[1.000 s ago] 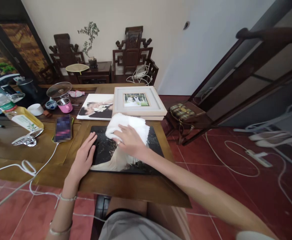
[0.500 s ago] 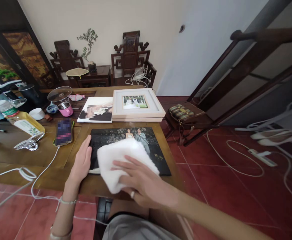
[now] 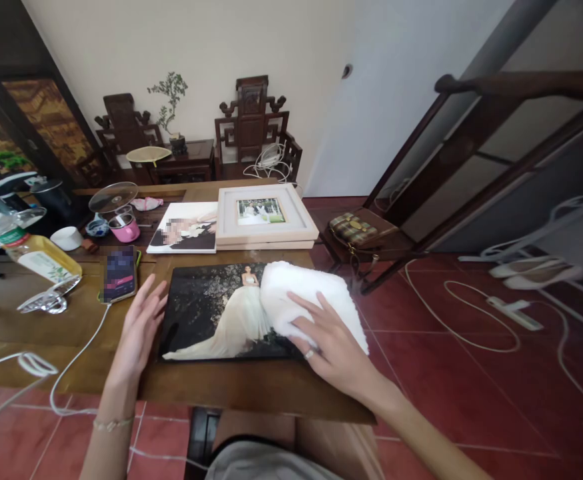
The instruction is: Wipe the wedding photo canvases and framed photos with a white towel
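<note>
A dark wedding photo panel (image 3: 196, 300) lies flat on the wooden table (image 3: 251, 390), its right part covered by a folded white cloth (image 3: 331, 293). My right hand (image 3: 326, 343) holds the cloth and presses it on the panel's right side, fingers spread over the top; the cloth reaches past the panel's right edge. Along the left edge of the panel is my left hand (image 3: 141, 323), fingers stretched out and holding nothing. Whether it touches the panel I cannot tell.
Behind the panel lie a white photo board (image 3: 171, 230) and stacked pale frames (image 3: 266, 233). To the left are a phone (image 3: 120, 275) on a white cable, a hair clip (image 3: 48, 298), an oil bottle (image 3: 36, 253) and a pink cup (image 3: 125, 229). A chair with a plaid bag (image 3: 354, 229) stands right.
My right hand has moved the cloth from the panel's middle to its right side, uncovering the dress in the picture. My left hand's fingers have shifted slightly off the panel's edge.
</note>
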`<state>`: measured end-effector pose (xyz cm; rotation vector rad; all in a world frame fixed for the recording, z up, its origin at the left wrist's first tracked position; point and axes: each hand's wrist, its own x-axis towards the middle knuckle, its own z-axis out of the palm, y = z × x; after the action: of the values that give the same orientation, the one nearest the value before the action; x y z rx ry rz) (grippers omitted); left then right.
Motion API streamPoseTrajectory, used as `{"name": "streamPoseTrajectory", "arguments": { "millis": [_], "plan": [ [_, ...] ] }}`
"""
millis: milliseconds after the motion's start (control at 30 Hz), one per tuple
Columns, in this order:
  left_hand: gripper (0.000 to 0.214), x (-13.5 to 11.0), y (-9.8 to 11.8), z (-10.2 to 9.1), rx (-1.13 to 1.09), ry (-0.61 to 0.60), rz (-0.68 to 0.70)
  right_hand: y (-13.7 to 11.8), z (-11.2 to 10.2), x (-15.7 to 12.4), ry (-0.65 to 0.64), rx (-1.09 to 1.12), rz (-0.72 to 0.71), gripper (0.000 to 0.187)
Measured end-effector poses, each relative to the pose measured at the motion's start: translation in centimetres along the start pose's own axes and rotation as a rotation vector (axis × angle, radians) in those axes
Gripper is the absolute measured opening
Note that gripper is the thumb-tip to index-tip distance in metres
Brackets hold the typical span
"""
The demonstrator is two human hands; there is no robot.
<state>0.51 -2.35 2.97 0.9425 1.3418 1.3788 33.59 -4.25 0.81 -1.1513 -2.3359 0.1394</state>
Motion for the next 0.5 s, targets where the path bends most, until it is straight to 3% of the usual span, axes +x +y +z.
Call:
{"name": "streamPoseTrajectory", "arguments": {
  "millis": [67,167,200,333,500],
  "plan": [
    [0.07,-1.1,1.3,0.0,-0.101,0.025,-0.045,-1.2,-0.1,0.1,-0.025,-0.009,-0.03,0.018],
    [0.064,-3.8,3.5,0.2,-0.189,0.033,-0.037,-3.8,0.4,0.4,-0.063,-0.037,-0.133,0.041],
    [0.061,-4.9,4.4,0.4,-0.208,0.038,-0.024,-4.7,0.7,0.5,-0.037,-0.052,-0.17,0.041],
    [0.054,-9.0,7.2,1.9,-0.196,0.134,0.086,-7.8,1.5,1.5,0.216,-0.075,-0.268,0.006],
    [0.06,-10.8,9.0,3.8,-0.074,0.169,0.312,-8.8,-0.1,2.5,0.462,-0.005,-0.278,0.016]
  ]
}}
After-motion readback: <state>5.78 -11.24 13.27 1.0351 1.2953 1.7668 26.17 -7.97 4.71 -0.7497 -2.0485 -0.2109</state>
